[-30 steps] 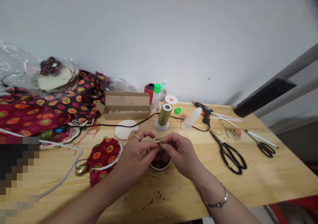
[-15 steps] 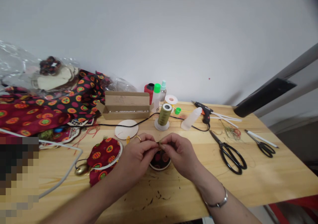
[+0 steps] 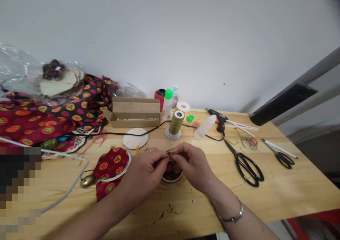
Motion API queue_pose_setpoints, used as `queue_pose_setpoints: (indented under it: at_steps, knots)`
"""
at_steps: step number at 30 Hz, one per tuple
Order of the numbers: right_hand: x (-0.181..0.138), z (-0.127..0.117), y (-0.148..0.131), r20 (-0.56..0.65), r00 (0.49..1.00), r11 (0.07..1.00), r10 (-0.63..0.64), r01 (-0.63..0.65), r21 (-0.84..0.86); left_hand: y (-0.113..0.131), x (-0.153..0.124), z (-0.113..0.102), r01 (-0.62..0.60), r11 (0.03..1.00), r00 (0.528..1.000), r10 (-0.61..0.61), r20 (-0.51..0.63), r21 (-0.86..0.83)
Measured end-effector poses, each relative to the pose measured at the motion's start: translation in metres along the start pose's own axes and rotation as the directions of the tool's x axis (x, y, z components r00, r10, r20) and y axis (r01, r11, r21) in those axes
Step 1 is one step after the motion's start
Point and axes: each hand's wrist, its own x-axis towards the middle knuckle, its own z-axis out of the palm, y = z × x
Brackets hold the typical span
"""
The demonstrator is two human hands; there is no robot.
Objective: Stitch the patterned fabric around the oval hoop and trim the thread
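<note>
My left hand [image 3: 143,171] and my right hand [image 3: 191,163] meet at the middle of the wooden table [image 3: 278,194]. Both are closed in pinches around a small olive-green bit of thread [image 3: 170,152] held between their fingertips. Just under the fingers lies a small round fabric-covered disc [image 3: 172,172], dark with red and orange dots. It is partly hidden by my hands. An olive thread spool [image 3: 176,123] stands upright behind my hands.
A larger fabric-covered disc [image 3: 113,163] and a bare disc [image 3: 135,138] lie left. Patterned fabric [image 3: 39,121], an open cardboard box [image 3: 134,113], bottles [image 3: 167,101], a glue gun [image 3: 219,121], large black scissors [image 3: 245,163] and small scissors [image 3: 280,155] lie around.
My left hand's fingers have curled in closer to the pinch and dropped slightly. My right hand has hardly moved.
</note>
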Motion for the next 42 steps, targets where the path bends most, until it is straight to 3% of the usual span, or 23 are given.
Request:
queue_pose_setpoints:
  at_steps: [9,15,21,31,34,39,42]
  knots:
    - [0.0001,0.001,-0.0032,0.001,1.0,0.999,0.026,-0.026,0.039,0.0006,-0.002,0.0003,0.063,0.996,0.997,-0.06,0.043,-0.064]
    - [0.0002,0.0011,-0.0026,0.01,0.997,0.992,0.081,-0.082,0.1,-0.0037,0.0026,0.0001,0.01,0.986,0.999,-0.016,-0.036,-0.164]
    - [0.0001,-0.0006,-0.0031,0.01,0.998,0.997,0.055,-0.056,0.052,-0.0068,0.004,-0.0026,0.013,0.984,0.998,-0.002,0.061,-0.18]
    - [0.0006,0.0004,0.0005,0.036,0.998,0.995,0.047,-0.05,0.085,-0.001,0.0036,-0.0054,0.253,0.937,0.963,-0.219,0.159,-0.24]
    - [0.0005,0.0006,0.0005,0.027,0.999,0.996,0.036,-0.038,0.075,-0.0024,0.0032,-0.0055,0.223,0.948,0.97,-0.193,0.145,-0.229]
    - [0.0006,0.0009,0.0009,0.018,1.0,0.999,0.009,-0.01,0.035,-0.0054,0.0041,-0.0046,0.027,0.987,0.998,-0.017,0.064,-0.156]
    - [0.0005,0.0014,0.0019,0.014,1.0,1.0,0.0,0.0,0.009,-0.005,0.0047,-0.0046,-0.022,0.995,0.999,0.026,0.044,-0.101]
